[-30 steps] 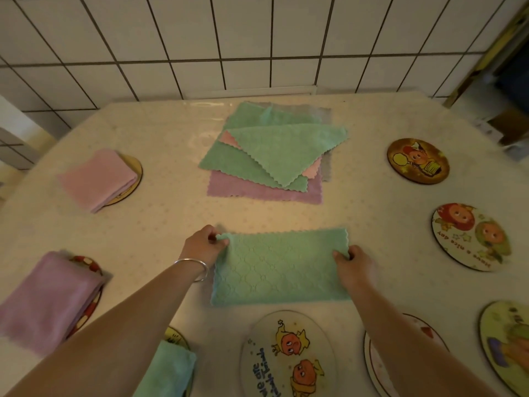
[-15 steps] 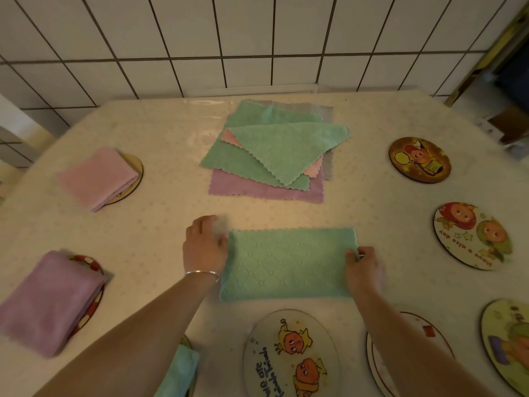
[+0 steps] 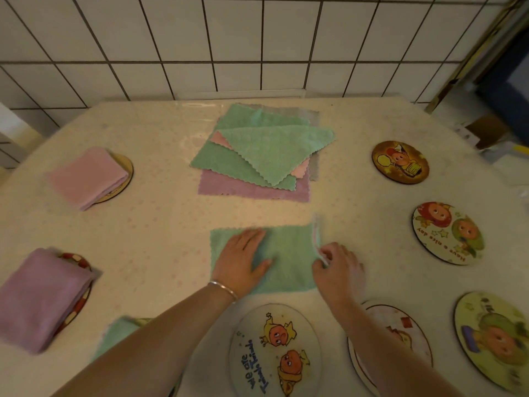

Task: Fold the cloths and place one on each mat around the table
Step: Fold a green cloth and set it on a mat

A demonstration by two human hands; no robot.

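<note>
Three folded cloths already sit on mats along the left edge of the table (image 3: 160, 224): a purple cloth (image 3: 43, 296) on a red-rimmed mat (image 3: 77, 259), a pink cloth (image 3: 88, 176) farther back on a tan mat (image 3: 126, 170), and a green folded cloth (image 3: 117, 336) at the near edge, partly hidden by the left forearm; its mat barely shows.

Left hand (image 3: 243, 262) — palm down, fingers straight and slightly spread, pressing flat on the left half of the green cloth (image 3: 289, 259). Forearm comes in from the lower left; a thin bracelet (image 3: 224, 289) rings the wrist. Nothing is gripped.

Green cloth lies on the table near centre, in front of the person, roughly square, on no mat. Its right edge is lifted and blurred.

Behind it, toward the tiled wall (image 3: 257, 44), is the pile of unfolded cloths (image 3: 263, 153) — green on top, pink, purple and grey below, corners fanned out.

Right hand (image 3: 337, 267) is at the cloth's right edge, knuckles up, fingers curled inward and pinching the raised edge between thumb and fingertips. Forearm enters from the lower right, crossing a pale mat (image 3: 400, 325).

Bare mats, left to right: a "we are" mat (image 3: 274, 351) at the near edge below the cloth, the pale mat, a dark mat (image 3: 400, 161) farther back, a "Have a nice day" mat (image 3: 446, 233), and a yellow-green mat (image 3: 495, 339) at the far right.
</note>
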